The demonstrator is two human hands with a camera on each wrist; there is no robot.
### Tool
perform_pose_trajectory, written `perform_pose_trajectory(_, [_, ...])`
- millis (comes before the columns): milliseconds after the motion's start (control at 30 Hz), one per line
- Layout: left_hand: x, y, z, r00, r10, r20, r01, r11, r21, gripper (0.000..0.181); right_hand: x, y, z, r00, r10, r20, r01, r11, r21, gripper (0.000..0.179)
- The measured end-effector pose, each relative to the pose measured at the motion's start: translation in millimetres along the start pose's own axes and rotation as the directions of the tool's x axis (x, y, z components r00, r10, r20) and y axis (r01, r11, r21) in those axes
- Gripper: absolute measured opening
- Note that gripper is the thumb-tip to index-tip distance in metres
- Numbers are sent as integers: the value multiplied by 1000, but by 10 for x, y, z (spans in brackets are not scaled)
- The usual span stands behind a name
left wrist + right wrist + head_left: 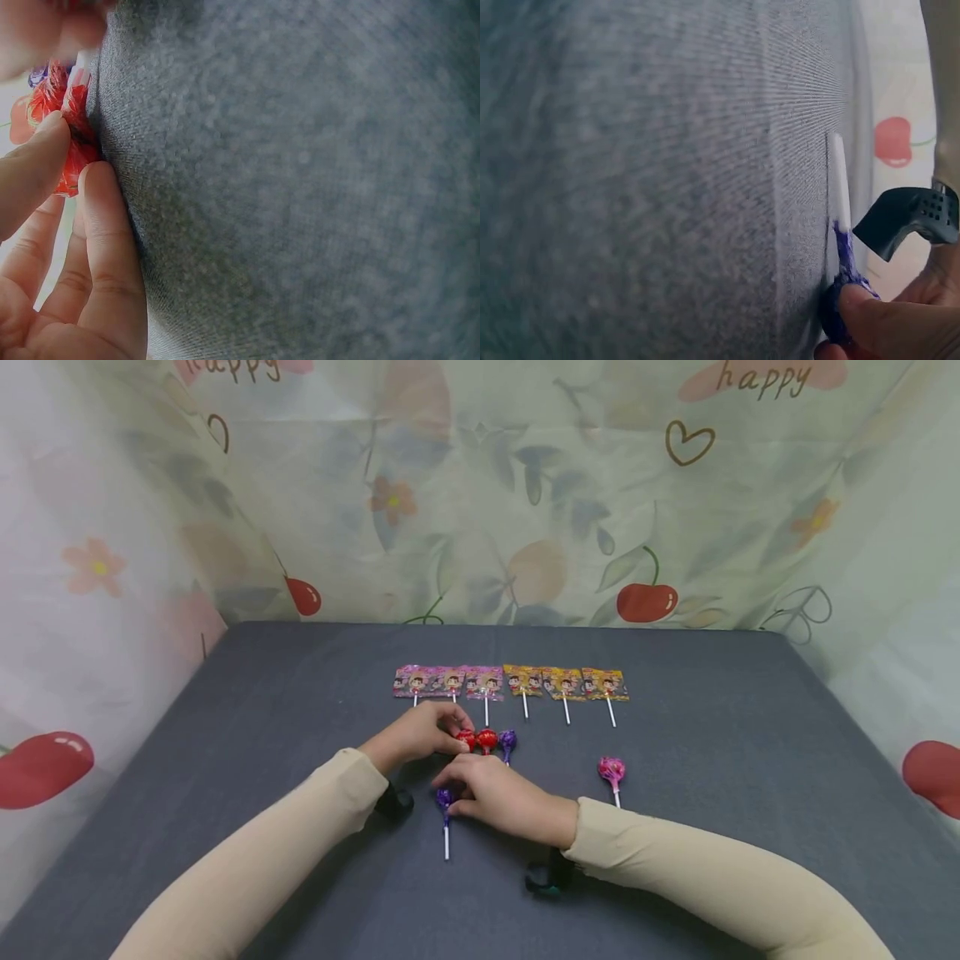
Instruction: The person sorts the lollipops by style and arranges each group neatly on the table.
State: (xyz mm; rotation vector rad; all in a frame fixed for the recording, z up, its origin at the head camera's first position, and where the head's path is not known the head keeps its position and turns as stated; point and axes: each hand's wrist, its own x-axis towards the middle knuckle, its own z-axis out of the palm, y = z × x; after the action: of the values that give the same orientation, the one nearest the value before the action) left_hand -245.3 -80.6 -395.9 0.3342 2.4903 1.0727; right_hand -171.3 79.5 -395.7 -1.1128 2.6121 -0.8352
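My left hand [423, 733] pinches a red-wrapped lollipop [73, 169] between thumb and fingers, low against the table; its stick is hidden in the head view. Right beside it lie a second red lollipop [487, 741] and a purple lollipop [507, 741], side by side. Nearer the front, my right hand [506, 797] holds the head of another purple lollipop [445, 797] between thumb and fingers. That lollipop's white stick [841, 180] points toward the table's front and lies close to the cloth.
Behind the hands runs a row of flat-wrapped lollipops, three in pink packets [483, 681] and three in yellow packets [562, 682]. A pink round lollipop [611, 770] lies to the right, its stick partly behind the right sleeve. Printed curtains [480, 527] enclose the grey table [315, 668].
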Motion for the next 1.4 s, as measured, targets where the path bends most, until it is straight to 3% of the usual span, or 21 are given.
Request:
perform_pose_trajectory(267, [5, -9, -3, 1000, 0, -3, 0, 1000, -7, 20, -54, 13, -102, 1000, -25, -3, 25, 1000, 8, 25])
perform_pose_trajectory(467, [19, -20, -4, 1000, 10, -4, -10, 1000, -19, 21, -107, 89, -386, 996, -23, -91, 23, 1000, 9, 28])
perform_pose_trajectory(700, [54, -29, 2, 1000, -14, 9, 14, 1000, -27, 22, -147, 293, -768, 977, 73, -200, -61, 996, 64, 31])
perform_pose_trajectory(833, [55, -27, -2, 999, -30, 18, 31, 999, -37, 21, -167, 430, -888, 962, 134, -237, -123, 991, 60, 32])
perform_pose_trajectory(1100, [18, 1, -13, 1000, -20, 20, 21, 999, -38, 18, -172, 645, -825, 960, 217, -177, -229, 972, -48, 30])
perform_pose_trajectory(1400, [59, -25, 7, 999, -36, 10, 36, 999, -36, 21, -159, 782, -702, 969, 228, -93, -238, 964, -120, 26])
